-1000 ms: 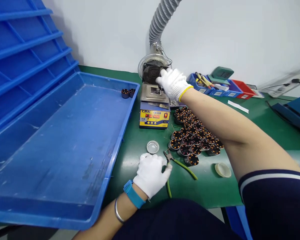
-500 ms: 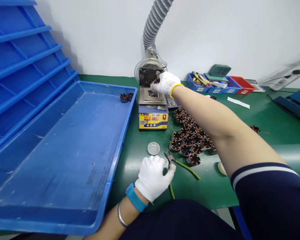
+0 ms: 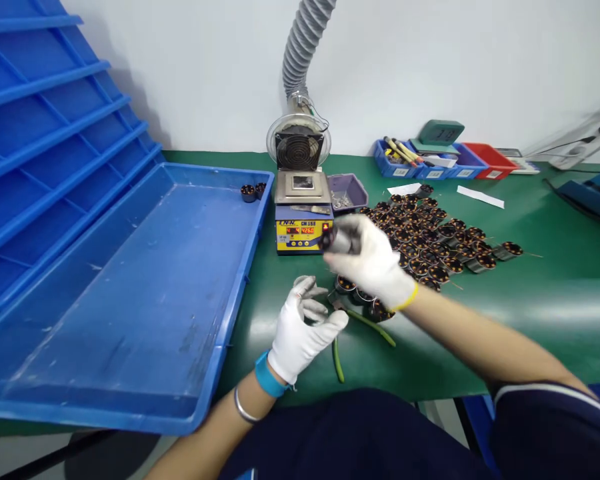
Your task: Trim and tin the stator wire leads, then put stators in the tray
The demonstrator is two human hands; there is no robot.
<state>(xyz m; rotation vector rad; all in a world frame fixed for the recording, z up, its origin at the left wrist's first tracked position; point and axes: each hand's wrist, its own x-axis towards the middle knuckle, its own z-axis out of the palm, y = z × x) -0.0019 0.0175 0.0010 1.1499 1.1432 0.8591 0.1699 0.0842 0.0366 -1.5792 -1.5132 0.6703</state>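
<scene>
- Head: right hand (image 3: 375,263), fingers pinching a blurred metal cylinder (image 3: 344,241), yellow-fronted unit (image 3: 303,231) beyond them
- Left hand (image 3: 297,337): fingers spread and curved, green-handled pliers (image 3: 373,327) just right of them, blue tray (image 3: 130,280) to their left

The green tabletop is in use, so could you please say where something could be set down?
Bare tabletop lies right of the wound parts, in front of the blue equipment. The blue tray is mostly bare, with two parts in its far right corner. The middle, around the pliers, left hand and right hand, is crowded; small bins stand at the back.
</scene>
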